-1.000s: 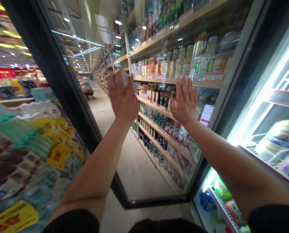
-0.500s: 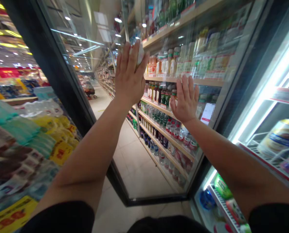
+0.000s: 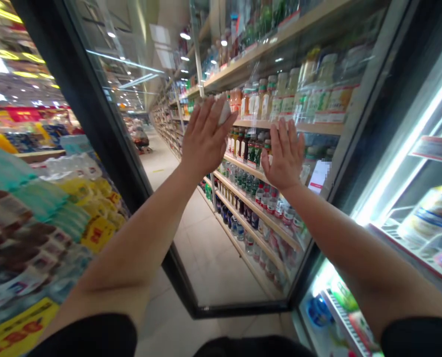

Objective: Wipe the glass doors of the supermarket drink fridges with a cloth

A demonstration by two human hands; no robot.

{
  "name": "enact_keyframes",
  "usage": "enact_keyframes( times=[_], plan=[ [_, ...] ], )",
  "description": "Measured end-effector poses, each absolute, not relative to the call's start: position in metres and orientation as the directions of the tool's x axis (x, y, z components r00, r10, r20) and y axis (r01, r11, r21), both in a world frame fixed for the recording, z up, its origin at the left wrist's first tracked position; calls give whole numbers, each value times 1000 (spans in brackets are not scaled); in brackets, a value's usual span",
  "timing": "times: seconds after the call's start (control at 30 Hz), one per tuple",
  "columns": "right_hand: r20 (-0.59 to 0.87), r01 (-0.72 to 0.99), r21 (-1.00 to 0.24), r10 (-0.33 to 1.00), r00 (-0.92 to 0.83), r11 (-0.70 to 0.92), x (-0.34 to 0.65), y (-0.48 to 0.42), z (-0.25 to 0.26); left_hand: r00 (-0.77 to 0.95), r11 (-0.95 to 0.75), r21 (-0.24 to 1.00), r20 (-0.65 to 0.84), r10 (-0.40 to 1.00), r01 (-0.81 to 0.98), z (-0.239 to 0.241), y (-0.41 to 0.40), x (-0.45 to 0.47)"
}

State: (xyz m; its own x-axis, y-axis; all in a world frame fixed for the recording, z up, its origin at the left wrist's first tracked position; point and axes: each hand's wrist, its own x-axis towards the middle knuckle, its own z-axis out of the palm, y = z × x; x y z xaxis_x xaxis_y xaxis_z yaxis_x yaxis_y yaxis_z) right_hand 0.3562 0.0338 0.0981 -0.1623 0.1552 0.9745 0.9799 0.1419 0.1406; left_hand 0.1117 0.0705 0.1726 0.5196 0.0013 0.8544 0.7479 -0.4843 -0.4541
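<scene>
My left hand (image 3: pixel 205 138) presses a small white cloth (image 3: pixel 224 113) flat against the glass door (image 3: pixel 221 258) of a chilled cabinet, and the cloth shows past my fingertips. My right hand (image 3: pixel 285 156) lies flat on the same pane a little lower and to the right, with its fingers spread and nothing in it. The door stands swung out into the aisle, its black frame (image 3: pixel 94 124) to the left of my arms. Through the glass I see shelves of bottled drinks (image 3: pixel 254 148).
The lit cabinet interior (image 3: pixel 421 218) with wire shelves and packaged goods is at the right. A display of stacked bottled water packs and yellow price signs (image 3: pixel 57 218) fills the left. The tiled aisle floor (image 3: pixel 161 163) runs away ahead, with a distant person (image 3: pixel 142 139).
My left hand slid up the glass with the cloth, then came back down a little and to the right. My right hand stayed flat in nearly the same spot.
</scene>
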Motion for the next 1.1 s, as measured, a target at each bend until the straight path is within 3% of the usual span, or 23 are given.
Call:
enact_keyframes(
  times=[0.07, 0.17, 0.23, 0.3, 0.4, 0.47, 0.5, 0.57, 0.63, 0.67, 0.77, 0.83, 0.9, 1.0, 1.03, 1.07, 1.1],
  plan=[
    [973, 980, 135, 166, -158, 145, 356, 32, 99, 403, -501, -351, 915, -6, 791, 179, 76, 96],
    [972, 981, 115, 187, -144, 157, 355, 30, 99, 81, -494, -105, 994, -71, 863, 188, 93, 74],
    [970, 979, 111, 197, -145, 170, 355, 29, 99, -2, -486, -40, 996, -86, 873, 180, 95, 73],
    [969, 977, 110, 200, -146, 183, 356, 30, 99, 143, -494, -142, 989, -37, 858, 159, 87, 80],
    [969, 976, 107, 198, -145, 191, 356, 30, 99, 585, -552, -459, 809, 64, 696, 127, 66, 80],
    [971, 977, 106, 195, -141, 183, 355, 29, 99, 624, -540, -497, 778, 71, 680, 115, 59, 66],
    [971, 978, 106, 195, -141, 179, 355, 29, 99, 538, -511, -434, 840, 68, 742, 112, 58, 57],
    [970, 979, 102, 202, -138, 177, 354, 29, 100, 225, -451, -172, 972, 65, 876, 106, 59, 41],
    [967, 979, 97, 215, -136, 181, 354, 29, 100, 30, -436, 4, 997, 71, 900, 97, 60, 37],
    [966, 979, 96, 221, -136, 182, 354, 30, 100, 61, -451, -23, 996, 69, 892, 91, 59, 40],
    [965, 980, 101, 225, -138, 169, 354, 30, 100, 527, -523, -431, 849, 43, 735, 75, 53, 54],
    [964, 983, 103, 227, -137, 153, 353, 30, 100, 692, -531, -574, 721, 32, 623, 72, 50, 57],
    [964, 985, 100, 231, -130, 140, 353, 30, 100, 576, -502, -485, 817, 34, 717, 76, 50, 53],
    [966, 985, 100, 225, -130, 138, 352, 30, 100, 151, -449, -109, 987, 60, 887, 75, 54, 49],
    [966, 985, 102, 221, -132, 141, 352, 30, 100, 77, -442, -42, 995, 61, 896, 70, 54, 52],
    [967, 984, 103, 217, -133, 144, 352, 30, 100, 77, -447, -45, 996, 53, 893, 63, 53, 56],
    [968, 984, 102, 214, -133, 148, 352, 30, 99, 167, -468, -130, 985, 38, 874, 54, 52, 62]
  ],
)
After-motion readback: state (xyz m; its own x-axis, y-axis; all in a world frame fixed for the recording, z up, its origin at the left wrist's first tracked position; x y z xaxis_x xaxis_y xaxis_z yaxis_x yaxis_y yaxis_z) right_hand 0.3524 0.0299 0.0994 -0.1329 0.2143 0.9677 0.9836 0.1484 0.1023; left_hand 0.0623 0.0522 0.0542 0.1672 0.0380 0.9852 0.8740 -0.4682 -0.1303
